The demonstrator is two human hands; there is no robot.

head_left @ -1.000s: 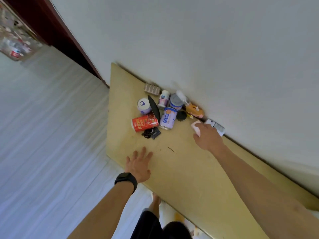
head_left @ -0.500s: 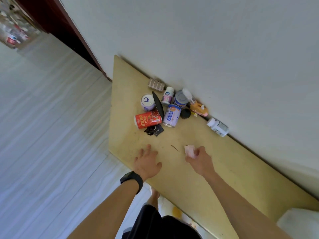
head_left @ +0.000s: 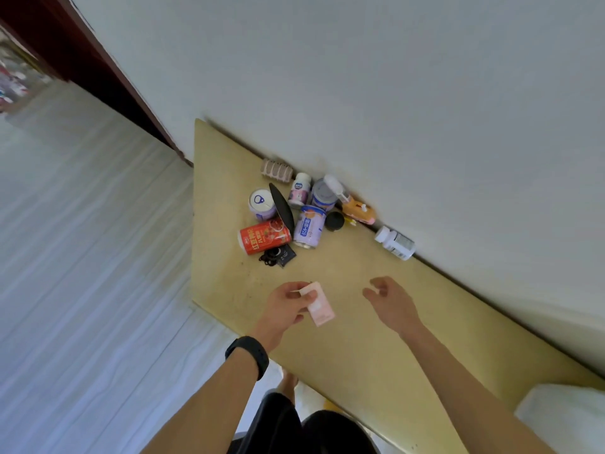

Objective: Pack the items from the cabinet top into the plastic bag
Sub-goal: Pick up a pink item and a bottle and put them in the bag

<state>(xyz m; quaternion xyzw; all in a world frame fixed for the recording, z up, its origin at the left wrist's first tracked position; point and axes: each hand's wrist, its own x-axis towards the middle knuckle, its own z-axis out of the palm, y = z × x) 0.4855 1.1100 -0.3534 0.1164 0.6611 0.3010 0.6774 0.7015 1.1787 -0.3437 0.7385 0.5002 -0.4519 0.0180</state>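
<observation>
Pale striped floor, far left; beside it, the yellow cabinet top [head_left: 360,348], set against a white wall.
Item 1: left hand [head_left: 283,309], watch on wrist, above the near edge. Its grip pinches a pink packet [head_left: 321,310] at the upper end. The packet's long axis runs from the grip down and right, with the free end toward the other hand.
Item 2: cluster by the wall, not yet packed. It holds a red can [head_left: 264,240] on its side, purple cans and black hair ties [head_left: 271,256], with a white pill bottle [head_left: 395,243] apart to the right.
Item 3: right hand [head_left: 394,301], grip loosely spread, holding nothing, near the packet.
Item 4: white soft mass [head_left: 563,417], far right corner, probably the plastic bag.
Judgement: the bag lies rightward of the packet, well apart, and the right hand is nearer to it.
</observation>
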